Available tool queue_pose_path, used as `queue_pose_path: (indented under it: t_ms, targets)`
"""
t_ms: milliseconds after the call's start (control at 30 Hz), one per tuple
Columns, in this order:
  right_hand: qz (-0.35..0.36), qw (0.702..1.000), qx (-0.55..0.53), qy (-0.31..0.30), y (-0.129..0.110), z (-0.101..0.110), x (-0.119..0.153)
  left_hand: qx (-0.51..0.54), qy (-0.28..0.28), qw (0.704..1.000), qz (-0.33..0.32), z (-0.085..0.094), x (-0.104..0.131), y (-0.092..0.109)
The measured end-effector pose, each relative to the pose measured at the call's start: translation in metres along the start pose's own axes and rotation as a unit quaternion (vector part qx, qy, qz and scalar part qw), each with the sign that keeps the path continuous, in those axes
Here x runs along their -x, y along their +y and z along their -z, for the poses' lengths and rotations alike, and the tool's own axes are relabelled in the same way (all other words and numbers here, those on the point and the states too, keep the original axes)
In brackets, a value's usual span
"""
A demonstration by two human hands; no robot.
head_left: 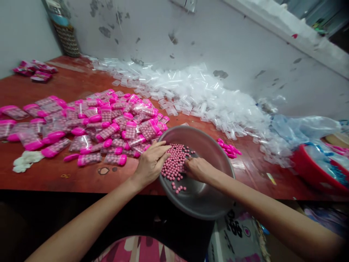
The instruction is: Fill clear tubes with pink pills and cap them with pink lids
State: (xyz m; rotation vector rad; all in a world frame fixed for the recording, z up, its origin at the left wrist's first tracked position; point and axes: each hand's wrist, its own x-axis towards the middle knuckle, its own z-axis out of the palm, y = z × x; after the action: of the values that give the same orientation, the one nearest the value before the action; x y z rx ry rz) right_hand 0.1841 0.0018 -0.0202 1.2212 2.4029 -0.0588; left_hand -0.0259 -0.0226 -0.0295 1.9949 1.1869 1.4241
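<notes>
A grey metal bowl (pixel 215 156) is tilted over the table's front edge. Small round pink balls (pixel 174 160) are gathered on its left side. My left hand (pixel 153 162) grips the left rim, fingers closed over the edge. Inside the bowl, my right hand (pixel 199 169) is closed with curled fingers against the pile of balls; whatever is in its fingers is hidden. Left of the bowl lies a heap of clear plastic containers with pink caps (pixel 109 127), filled with similar balls.
Empty clear containers (pixel 191 87) are heaped along the wall. Loose pink caps (pixel 228 148) lie right of the bowl. A red basin (pixel 313 171) holding plastic bags stands at the far right. Pink packets (pixel 35 70) and a white cloth (pixel 26 160) lie left on the red table (pixel 68 182).
</notes>
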Motion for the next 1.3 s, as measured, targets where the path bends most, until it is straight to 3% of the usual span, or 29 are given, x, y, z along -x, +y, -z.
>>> queue_pose_path:
  t_ms: [267,333,400,500,600,667,733,800,933,1033,1167,1300]
  targets:
    - [0.034,0.992,-0.111,0.038,-0.015,0.008,-0.028,0.008,-0.009,1.000,-0.007,0.000,0.001,-0.002]
    - [0.031,0.974,-0.219,0.048,-0.012,0.011,-0.024,-0.002,-0.014,1.000,-0.004,0.001,0.002,-0.003]
    - [0.033,0.908,-0.414,0.059,-0.009,0.016,-0.016,-0.029,-0.023,0.999,-0.009,0.002,0.001,0.001]
    - [0.054,0.746,-0.660,0.065,-0.009,0.022,0.001,-0.066,-0.047,0.996,-0.027,0.005,-0.005,0.014]
    - [0.081,0.623,-0.775,0.073,-0.012,0.025,0.015,-0.014,-0.101,0.995,0.001,0.004,-0.015,0.033]
    - [0.085,0.581,-0.805,0.087,-0.015,0.025,0.022,0.062,-0.141,0.987,0.039,0.000,-0.022,0.043]
    - [0.068,0.585,-0.801,0.109,-0.017,0.024,0.027,0.140,-0.164,0.974,0.075,-0.005,-0.028,0.047]
    - [0.035,0.620,-0.772,0.135,-0.016,0.024,0.033,0.220,-0.169,0.954,0.117,-0.012,-0.031,0.048]
    - [-0.024,0.709,-0.672,0.214,-0.006,0.022,0.050,0.394,-0.189,0.864,0.248,-0.024,-0.033,0.048]
    - [-0.017,0.757,-0.585,0.290,0.007,0.021,0.062,0.445,-0.212,0.813,0.310,-0.029,-0.035,0.051]
    - [0.046,0.817,-0.473,0.326,0.014,0.023,0.073,0.433,-0.256,0.806,0.313,-0.034,-0.036,0.053]
    - [0.069,0.817,-0.452,0.351,0.008,0.021,0.076,0.395,-0.298,0.818,0.293,-0.034,-0.035,0.053]
